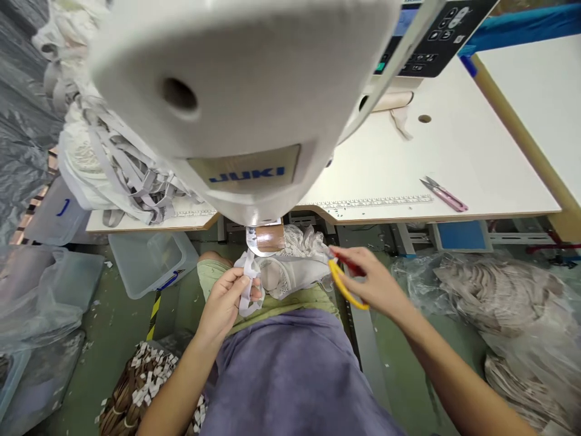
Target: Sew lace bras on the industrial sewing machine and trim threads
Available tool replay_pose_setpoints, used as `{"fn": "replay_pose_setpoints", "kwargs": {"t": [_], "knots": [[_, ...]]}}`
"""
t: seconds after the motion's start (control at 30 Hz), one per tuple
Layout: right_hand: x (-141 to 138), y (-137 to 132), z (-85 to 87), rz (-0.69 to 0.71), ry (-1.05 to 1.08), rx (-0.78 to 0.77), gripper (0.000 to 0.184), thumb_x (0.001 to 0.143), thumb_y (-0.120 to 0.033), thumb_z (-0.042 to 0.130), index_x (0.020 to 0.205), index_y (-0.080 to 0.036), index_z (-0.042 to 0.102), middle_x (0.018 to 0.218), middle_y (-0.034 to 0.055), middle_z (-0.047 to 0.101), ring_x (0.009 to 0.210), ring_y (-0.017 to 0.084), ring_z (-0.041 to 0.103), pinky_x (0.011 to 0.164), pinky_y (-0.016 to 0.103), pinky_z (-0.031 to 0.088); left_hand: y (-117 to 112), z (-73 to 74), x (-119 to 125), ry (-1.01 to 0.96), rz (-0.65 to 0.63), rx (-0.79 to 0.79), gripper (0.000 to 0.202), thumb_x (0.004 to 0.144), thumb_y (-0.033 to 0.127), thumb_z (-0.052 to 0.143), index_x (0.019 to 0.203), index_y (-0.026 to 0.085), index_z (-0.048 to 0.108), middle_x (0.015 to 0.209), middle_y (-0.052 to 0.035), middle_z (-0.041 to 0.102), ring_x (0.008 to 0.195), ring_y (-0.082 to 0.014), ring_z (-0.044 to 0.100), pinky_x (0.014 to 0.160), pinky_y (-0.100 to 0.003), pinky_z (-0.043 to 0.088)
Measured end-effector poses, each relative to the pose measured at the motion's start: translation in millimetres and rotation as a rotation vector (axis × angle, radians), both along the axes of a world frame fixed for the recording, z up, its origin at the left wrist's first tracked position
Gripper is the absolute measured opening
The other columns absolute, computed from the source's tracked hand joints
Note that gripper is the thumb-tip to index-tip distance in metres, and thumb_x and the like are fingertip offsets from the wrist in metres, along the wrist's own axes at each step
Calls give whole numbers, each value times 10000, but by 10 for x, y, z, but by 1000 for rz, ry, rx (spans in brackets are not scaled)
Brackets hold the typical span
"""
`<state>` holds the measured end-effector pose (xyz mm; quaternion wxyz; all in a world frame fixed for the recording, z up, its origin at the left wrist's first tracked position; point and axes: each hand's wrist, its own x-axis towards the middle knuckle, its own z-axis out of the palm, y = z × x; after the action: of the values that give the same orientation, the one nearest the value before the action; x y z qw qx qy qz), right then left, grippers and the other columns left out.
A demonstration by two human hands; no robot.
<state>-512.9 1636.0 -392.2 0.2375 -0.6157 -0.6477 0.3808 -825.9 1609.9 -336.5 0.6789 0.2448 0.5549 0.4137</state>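
Observation:
A white lace garment piece (290, 269) with grey elastic straps lies across my lap, just below the sewing machine head (236, 91). My left hand (227, 297) is closed, pinching a grey strap loop of the garment at its left end. My right hand (370, 278) is closed around small snips (345, 281) with yellow and red handles, their tip pointing at the garment's right edge.
The white sewing table (454, 163) holds pink thread snips (443, 194) and a control panel (431, 36). A bundle of grey straps (122, 169) hangs at the left. Clear plastic bins (149, 260) and bags of fabric (508, 303) stand on the floor. A basket of scraps (140, 375) sits below left.

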Motion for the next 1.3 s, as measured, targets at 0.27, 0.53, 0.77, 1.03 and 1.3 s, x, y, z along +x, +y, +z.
{"fn": "replay_pose_setpoints", "kwargs": {"t": [0.27,0.53,0.77,1.03,1.3], "knots": [[744,1127,194,-267,-513,261,554,852,-489,643,1309,-175,649,1145,163,634,1064,322,590,898,410,469,224,-159,-535,242,-368,-27,429,767,577,744,785,154,675,741,-59,700,513,-99,518,486,-209,368],[1201,1507,246,-399,-722,297,476,968,-254,453,1390,-66,567,1351,252,563,1233,339,516,1015,432,394,458,-110,-1267,1421,-378,243,306,768,488,586,923,243,685,835,-69,773,724,-321,711,591,-324,453],[1542,1438,216,-391,-625,15,368,934,-262,538,1163,-40,722,1039,270,699,907,319,647,737,406,432,313,149,-626,696,-24,184,459,719,561,752,966,185,666,898,-83,785,806,-253,765,743,-340,603],[284,260,429,-304,-82,434,200,951,-385,559,839,-289,694,942,128,702,867,292,653,742,443,507,174,162,-214,379,29,225,388,779,487,778,967,167,665,873,-71,778,852,-238,776,734,-320,634],[-1293,-229,622,305,303,63,211,1020,-288,429,906,-245,602,677,-1,667,603,169,648,567,289,464,-6,178,-16,634,-26,348,256,850,410,721,990,198,687,892,-44,778,809,-212,763,726,-298,600]]}}
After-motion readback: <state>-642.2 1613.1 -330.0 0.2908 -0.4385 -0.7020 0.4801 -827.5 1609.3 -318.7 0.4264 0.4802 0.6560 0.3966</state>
